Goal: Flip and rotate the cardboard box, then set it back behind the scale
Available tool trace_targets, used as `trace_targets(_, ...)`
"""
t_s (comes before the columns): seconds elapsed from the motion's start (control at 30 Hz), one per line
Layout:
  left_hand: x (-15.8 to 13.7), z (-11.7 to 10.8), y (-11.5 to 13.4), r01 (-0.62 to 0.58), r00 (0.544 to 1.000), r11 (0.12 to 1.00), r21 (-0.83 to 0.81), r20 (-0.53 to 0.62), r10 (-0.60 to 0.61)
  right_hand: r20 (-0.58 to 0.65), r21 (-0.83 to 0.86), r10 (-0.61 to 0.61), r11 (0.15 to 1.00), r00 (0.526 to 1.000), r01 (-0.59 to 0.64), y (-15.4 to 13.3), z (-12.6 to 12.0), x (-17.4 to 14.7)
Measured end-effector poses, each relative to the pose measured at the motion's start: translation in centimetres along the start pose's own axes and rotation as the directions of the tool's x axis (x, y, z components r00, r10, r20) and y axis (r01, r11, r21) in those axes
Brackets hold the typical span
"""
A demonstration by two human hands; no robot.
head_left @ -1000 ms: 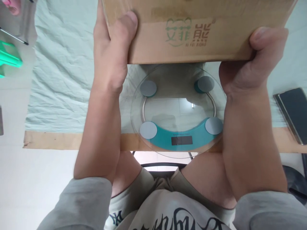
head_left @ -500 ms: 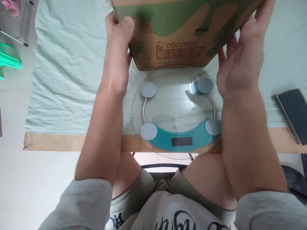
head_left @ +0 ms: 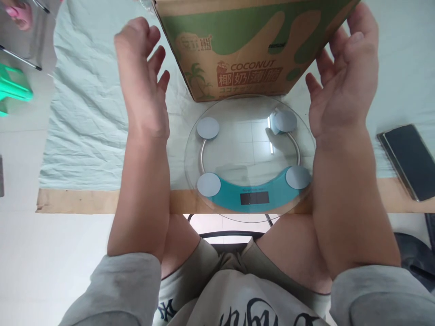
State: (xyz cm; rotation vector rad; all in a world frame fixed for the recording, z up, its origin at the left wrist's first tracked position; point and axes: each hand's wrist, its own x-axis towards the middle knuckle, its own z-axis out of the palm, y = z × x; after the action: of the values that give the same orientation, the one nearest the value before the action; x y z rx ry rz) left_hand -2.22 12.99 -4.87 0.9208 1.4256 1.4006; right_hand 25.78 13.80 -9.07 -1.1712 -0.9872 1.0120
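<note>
On the cloth-covered surface (head_left: 88,113), the carton (head_left: 238,45) stands at the far side of the glass scale (head_left: 234,154), left hand (head_left: 142,81) spread clear, right hand (head_left: 346,77) open, contact unclear; letting go seems the step, any lift needing both pressed inward.

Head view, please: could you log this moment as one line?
left hand: open, apart from box | right hand: open, beside box, contact unclear | box: beyond glass scale

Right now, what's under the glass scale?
Pale green cloth and a wooden edge show through the glass scale; anything beneath its teal panel and round pads is covered.
</note>
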Motion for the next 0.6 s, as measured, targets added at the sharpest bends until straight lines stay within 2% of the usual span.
trace_targets(0.1,0.1,-1.5,-0.5,-0.010,0.999,1.000,-0.024,-0.031,0.009,-0.134,0.034,0.088,0.996,0.987,-0.084,0.1,-0.8,-0.1)
trace_targets(0.27,0.9,-4.3,-3.1,0.186,0.972,0.978,-0.089,-0.127,-0.197,-0.370,0.103,0.191,0.981,0.909,-0.165,1.1,-1.7,-0.3)
trace_targets(0.37,0.9,-5.2,-4.0,0.179,0.965,0.976,-0.125,-0.174,-0.199,-0.456,0.162,0.251,0.967,0.854,-0.198,1.5,-1.9,-0.2)
trace_targets(0.43,0.6,-5.3,-4.1,0.154,0.969,0.984,-0.094,-0.182,-0.169,-0.479,0.184,0.271,0.961,0.835,-0.206,1.7,-2.0,-0.1)
trace_targets(0.5,0.2,-5.1,-4.0,0.136,0.976,0.989,-0.066,-0.163,-0.145,-0.438,0.155,0.254,0.966,0.862,-0.206,1.8,-2.1,0.0)
trace_targets(0.6,-0.3,-4.4,-3.6,0.101,0.990,0.994,-0.049,-0.092,-0.105,-0.284,0.059,0.197,0.980,0.938,-0.188,1.7,-2.2,0.3)
